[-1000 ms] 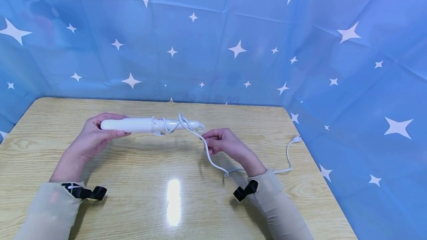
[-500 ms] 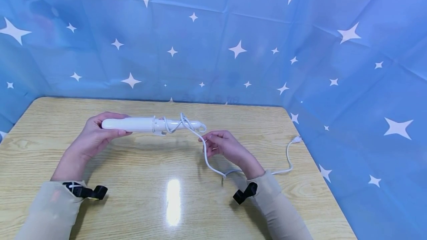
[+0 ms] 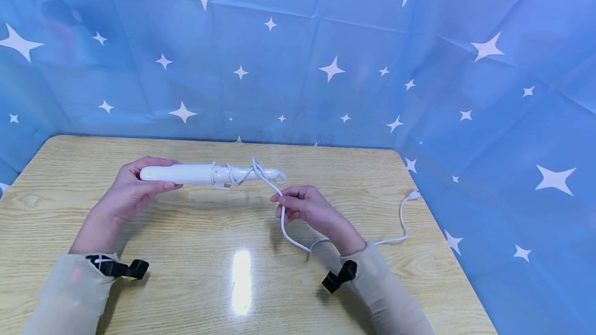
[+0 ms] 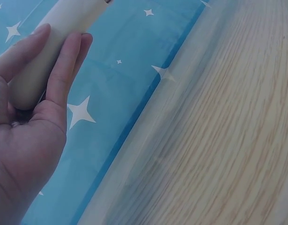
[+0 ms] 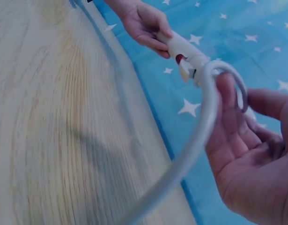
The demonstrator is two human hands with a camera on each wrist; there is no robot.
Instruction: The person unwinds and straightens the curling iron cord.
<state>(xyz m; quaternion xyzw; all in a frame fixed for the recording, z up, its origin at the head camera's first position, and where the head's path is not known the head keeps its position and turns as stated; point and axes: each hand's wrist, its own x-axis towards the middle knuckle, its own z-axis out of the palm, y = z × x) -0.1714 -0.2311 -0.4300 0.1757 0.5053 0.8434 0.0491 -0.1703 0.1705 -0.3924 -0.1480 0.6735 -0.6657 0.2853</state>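
- My left hand (image 3: 123, 190) grips the white wand (image 3: 191, 173) by its rounded end, at ten o'clock from my right hand (image 3: 309, 208).
- My right loosely pinches its cord (image 5: 181, 161).
- Wand probably light, rigid, slick; cord pliable. The ribbed part likely grips best.

Above the table (image 3: 186, 283), the wand (image 3: 188, 173) lies in our left hand (image 3: 127, 191); its cord (image 3: 294, 242) winds around the right half, meets our right hand (image 3: 311, 206) and runs beneath that wrist (image 3: 349, 237) to a plug (image 3: 414, 195) at the table's right edge.
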